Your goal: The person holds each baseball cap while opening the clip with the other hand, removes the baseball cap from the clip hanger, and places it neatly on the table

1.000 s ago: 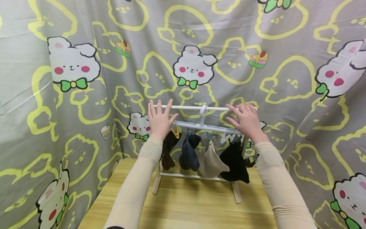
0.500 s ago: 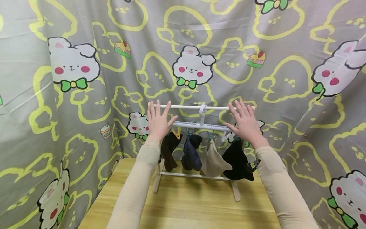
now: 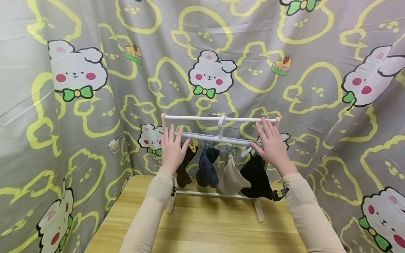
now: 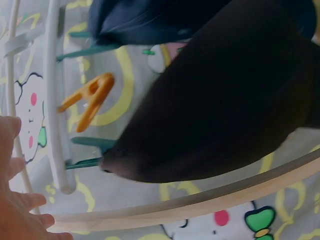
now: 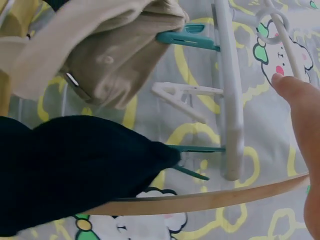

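Several baseball caps hang by clips from a pale clip hanger (image 3: 202,136), hooked over the top rod (image 3: 193,118) of a small wooden rack. From left to right they are dark brown (image 3: 183,175), navy (image 3: 207,172), beige (image 3: 232,177) and black (image 3: 257,179). My left hand (image 3: 173,151) is spread in front of the hanger's left end, holding nothing. On the other side my right hand (image 3: 272,146) has its fingers extended, fingertips close to the rod's right end. An orange clip (image 4: 95,97) and a white clip (image 5: 182,95) hold no cap.
The rack's wooden feet (image 3: 258,211) stand on a wood-grain table (image 3: 212,228), with a white lower bar (image 3: 215,194) between them. A grey curtain (image 3: 133,80) printed with cartoon rabbits surrounds the table at the back and sides.
My left hand has come down from the top rod. My right hand's bent fingers have straightened, and that hand has drawn back and lower. The rack and caps stay in place.
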Action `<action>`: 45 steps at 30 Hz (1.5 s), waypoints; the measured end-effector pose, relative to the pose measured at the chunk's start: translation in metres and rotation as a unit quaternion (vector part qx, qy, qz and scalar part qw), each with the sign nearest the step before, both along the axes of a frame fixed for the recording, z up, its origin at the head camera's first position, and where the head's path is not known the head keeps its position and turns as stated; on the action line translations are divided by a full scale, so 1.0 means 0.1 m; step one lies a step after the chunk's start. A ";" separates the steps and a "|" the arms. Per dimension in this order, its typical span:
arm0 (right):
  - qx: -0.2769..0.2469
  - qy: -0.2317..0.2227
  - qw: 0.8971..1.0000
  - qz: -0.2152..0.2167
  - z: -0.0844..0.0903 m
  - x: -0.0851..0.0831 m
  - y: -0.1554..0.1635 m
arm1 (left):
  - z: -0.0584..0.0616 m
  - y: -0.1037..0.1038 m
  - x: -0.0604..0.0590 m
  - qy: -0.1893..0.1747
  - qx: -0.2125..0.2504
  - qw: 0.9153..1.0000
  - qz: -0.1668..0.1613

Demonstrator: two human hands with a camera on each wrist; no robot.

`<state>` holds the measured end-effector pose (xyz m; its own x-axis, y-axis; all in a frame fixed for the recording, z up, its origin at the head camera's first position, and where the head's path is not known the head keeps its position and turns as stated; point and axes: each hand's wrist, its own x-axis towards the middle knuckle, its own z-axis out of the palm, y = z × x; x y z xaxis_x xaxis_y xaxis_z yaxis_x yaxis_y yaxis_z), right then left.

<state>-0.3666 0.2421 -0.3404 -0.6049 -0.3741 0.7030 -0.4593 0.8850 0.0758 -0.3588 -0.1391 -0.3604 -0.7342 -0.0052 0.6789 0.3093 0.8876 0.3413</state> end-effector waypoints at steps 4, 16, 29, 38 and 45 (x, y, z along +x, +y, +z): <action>-0.025 0.011 1.000 0.016 -0.15 0.04 0.00 | -0.19 0.00 0.06 0.040 0.019 0.999 -0.013; -0.075 0.020 0.996 0.034 -0.52 0.16 0.10 | -0.61 0.06 0.25 0.072 0.037 0.997 -0.022; -0.105 0.043 0.991 0.064 -0.77 0.30 0.13 | -0.95 0.23 0.55 0.070 0.049 0.996 -0.041; -0.116 0.058 0.987 0.092 -0.93 0.32 0.06 | -1.12 0.27 0.66 0.069 0.058 0.995 -0.043; -0.109 0.061 0.987 0.101 -0.96 0.36 -0.07 | -1.28 0.30 0.73 0.063 0.049 0.996 -0.039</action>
<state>-0.3309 0.2354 -0.4369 -0.4392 -0.3093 0.8435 -0.6267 0.7782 -0.0410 -0.2857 -0.1089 -0.4882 -0.6435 -0.0223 0.7651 0.4225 0.8232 0.3793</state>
